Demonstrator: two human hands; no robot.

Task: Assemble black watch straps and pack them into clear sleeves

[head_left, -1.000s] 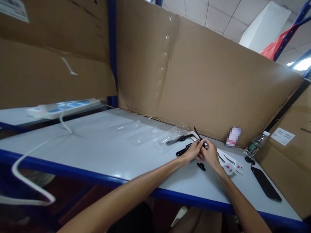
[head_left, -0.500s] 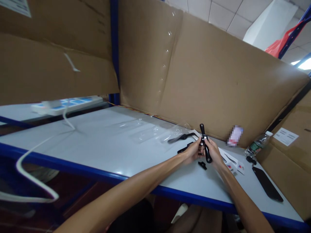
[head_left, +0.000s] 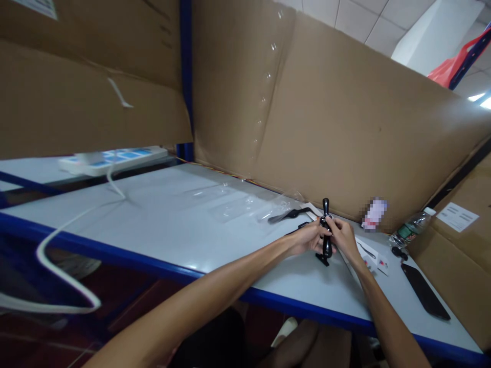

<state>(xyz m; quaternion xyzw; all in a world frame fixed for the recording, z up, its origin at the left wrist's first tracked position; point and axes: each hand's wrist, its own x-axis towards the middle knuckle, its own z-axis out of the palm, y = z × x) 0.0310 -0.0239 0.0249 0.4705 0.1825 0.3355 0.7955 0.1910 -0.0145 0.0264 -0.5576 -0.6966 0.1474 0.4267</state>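
Note:
Over the right part of the table, both hands hold a glossy black double-ended handle (head_left: 326, 247), upright in view, with a narrow middle and rounded ends. My left hand (head_left: 310, 238) is closed round its middle from the left. Pressed against the middle from the right are the fingers of my right hand (head_left: 342, 236), also closed. Fingers cover the centre, so I cannot make out its details. A small black part (head_left: 321, 259) lies on the table just below the hands. A black strap-like piece with a curved end (head_left: 291, 214) lies behind my left hand.
Clear plastic bags (head_left: 238, 207) lie along the back of the table (head_left: 153, 225). To the right are printed cards (head_left: 370, 253), a plastic bottle (head_left: 412, 227), small black round pieces (head_left: 399, 253) and a dark phone-like slab (head_left: 425, 291). Cardboard (head_left: 326, 112) walls the back.
The black handle has turned from a slant to nearly upright. My right hand's fingers have shifted up to its middle. The whole view has moved slightly.

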